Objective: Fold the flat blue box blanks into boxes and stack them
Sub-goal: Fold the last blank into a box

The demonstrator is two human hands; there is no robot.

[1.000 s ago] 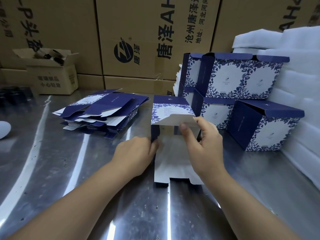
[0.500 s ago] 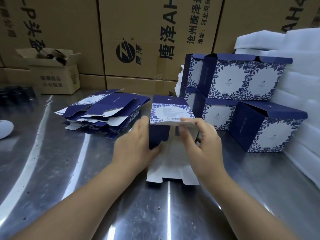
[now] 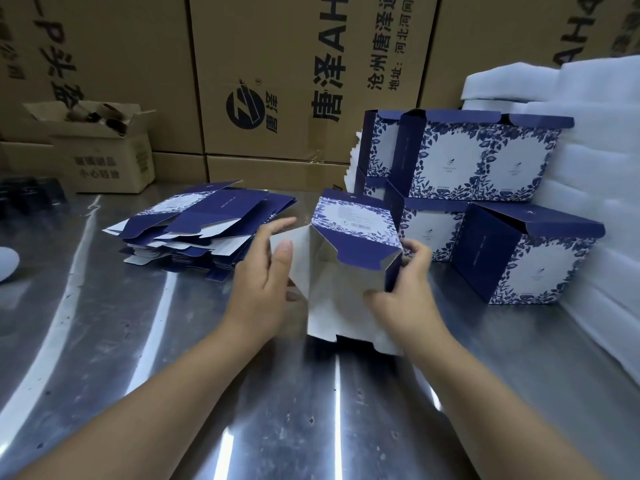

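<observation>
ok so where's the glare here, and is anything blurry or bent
Head view: white glare streaks cross the steel table. Head view again: the half-folded box looks slightly smeared along its lower edge by the right hand. Also head view: wide-angle bend tilts the cardboard cartons toward the frame edges.

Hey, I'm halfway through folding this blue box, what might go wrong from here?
1. The half-folded box is gripped only at its right corner by the right hand. The left hand merely rests flat against the left panel, so it may skew or spring flat.
2. Its white bottom flaps lie loose on the metal table; pressing down could crease them.
3. The stack of finished boxes stands close behind; a forward push might knock it.
</observation>
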